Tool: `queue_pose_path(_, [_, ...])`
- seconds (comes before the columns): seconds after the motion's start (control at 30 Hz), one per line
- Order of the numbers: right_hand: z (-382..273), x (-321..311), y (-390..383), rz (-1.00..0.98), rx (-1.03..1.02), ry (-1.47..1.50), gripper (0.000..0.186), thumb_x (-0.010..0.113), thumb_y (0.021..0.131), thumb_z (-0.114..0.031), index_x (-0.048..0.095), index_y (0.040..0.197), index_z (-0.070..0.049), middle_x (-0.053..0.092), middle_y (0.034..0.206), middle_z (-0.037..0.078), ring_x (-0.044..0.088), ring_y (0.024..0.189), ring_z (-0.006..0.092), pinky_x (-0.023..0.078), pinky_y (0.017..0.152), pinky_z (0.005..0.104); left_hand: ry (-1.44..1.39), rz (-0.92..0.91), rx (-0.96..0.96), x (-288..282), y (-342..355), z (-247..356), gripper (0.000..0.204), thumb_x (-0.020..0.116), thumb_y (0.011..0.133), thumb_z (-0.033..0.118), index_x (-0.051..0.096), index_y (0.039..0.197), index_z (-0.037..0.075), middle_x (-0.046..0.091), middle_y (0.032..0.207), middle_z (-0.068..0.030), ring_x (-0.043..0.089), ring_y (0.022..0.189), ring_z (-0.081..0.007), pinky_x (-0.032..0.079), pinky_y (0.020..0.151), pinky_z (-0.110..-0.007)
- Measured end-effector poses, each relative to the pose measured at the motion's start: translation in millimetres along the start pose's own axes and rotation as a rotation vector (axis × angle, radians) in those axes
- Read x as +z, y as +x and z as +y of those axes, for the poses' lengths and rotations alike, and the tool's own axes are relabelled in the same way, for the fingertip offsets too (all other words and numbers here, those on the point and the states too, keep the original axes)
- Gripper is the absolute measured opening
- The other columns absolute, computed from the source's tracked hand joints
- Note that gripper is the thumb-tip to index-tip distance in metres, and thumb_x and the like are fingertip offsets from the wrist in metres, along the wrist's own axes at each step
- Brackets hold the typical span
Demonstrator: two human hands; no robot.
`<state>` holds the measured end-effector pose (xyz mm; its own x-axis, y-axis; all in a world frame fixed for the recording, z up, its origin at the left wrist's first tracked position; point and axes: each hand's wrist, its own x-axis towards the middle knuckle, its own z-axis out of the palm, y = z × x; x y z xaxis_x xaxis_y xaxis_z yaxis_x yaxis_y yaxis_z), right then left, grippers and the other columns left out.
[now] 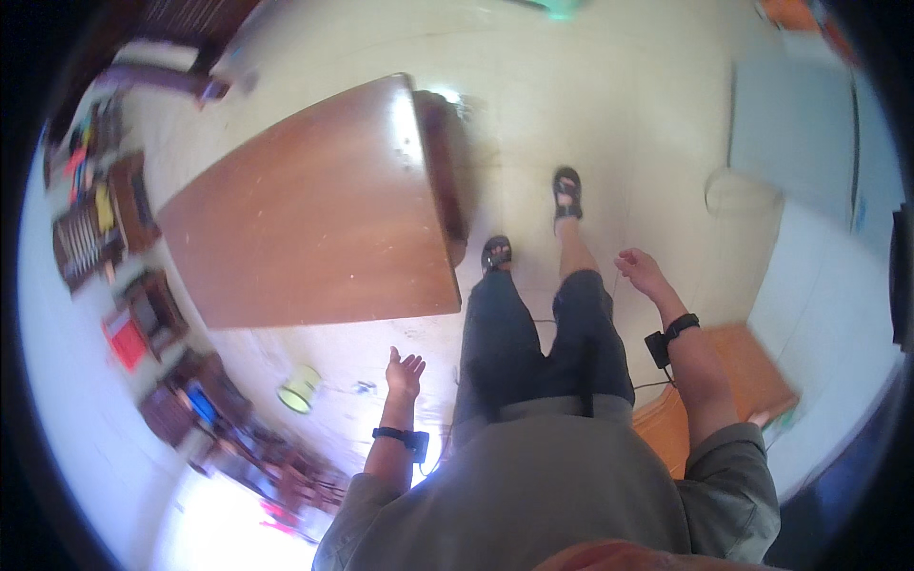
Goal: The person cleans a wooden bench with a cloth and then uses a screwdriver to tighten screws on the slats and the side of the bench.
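Note:
My left hand is held out palm up over the floor, just off the near edge of a brown wooden table. Its fingers are spread and it holds nothing. On the other side, my right hand hangs in the air beyond my right knee, fingers loosely bent and somewhat blurred. Nothing shows in it, and it touches nothing. Both wrists wear a black strap with a small dark box and a cable.
I stand on a pale floor, feet in dark sandals. A pale green bin is on the left. Wooden chairs line the left wall. An orange-brown wooden piece stands beside my right arm; a pale grey cabinet-like block is far right.

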<state>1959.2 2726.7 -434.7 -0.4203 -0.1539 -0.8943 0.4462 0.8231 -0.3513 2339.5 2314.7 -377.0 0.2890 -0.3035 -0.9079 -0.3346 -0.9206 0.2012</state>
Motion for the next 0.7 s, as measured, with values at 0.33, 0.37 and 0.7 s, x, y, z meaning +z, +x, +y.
queue_pose_path(0.33, [-244.9, -47.1, 153.7, -0.161, -0.474, -0.527, 0.030, 0.065, 0.083, -0.025, 0.061, 0.103, -0.003, 0.066, 0.097, 0.012, 0.063, 0.089, 0.0215, 0.050, 0.079, 0.0325, -0.024, 0.193, 0.189, 122.5, -10.2, -46.6, 0.097, 0.066, 0.081, 0.046, 0.008, 0.143, -0.001, 0.020, 0.143, -0.0279, 0.028, 0.131, -0.0366, 0.033, 0.103, -0.044])
queue_pose_path(0.37, [-281.1, -36.6, 157.4, -0.241, -0.470, -0.469, 0.027, 0.063, 0.085, -0.023, 0.059, 0.102, -0.004, 0.063, 0.092, 0.007, 0.060, 0.084, 0.0170, 0.048, 0.075, 0.0291, 0.170, 0.317, 0.297, 134.2, -7.9, -44.6, 0.097, 0.069, 0.078, 0.044, 0.012, 0.140, -0.003, 0.025, 0.141, -0.0279, 0.030, 0.130, -0.0357, 0.034, 0.102, -0.041])
queue_pose_path(0.7, [-516.7, 147.6, 225.0, -0.421, -0.777, -0.702, 0.061, 0.064, 0.085, -0.041, 0.048, 0.123, 0.004, 0.056, 0.119, 0.014, 0.051, 0.111, 0.0192, 0.039, 0.095, 0.0321, -0.231, 0.421, 0.292, 185.8, 3.2, -36.4, 0.097, 0.078, 0.068, 0.043, 0.024, 0.128, -0.011, 0.041, 0.126, -0.0291, 0.043, 0.118, -0.0393, 0.037, 0.099, -0.043])
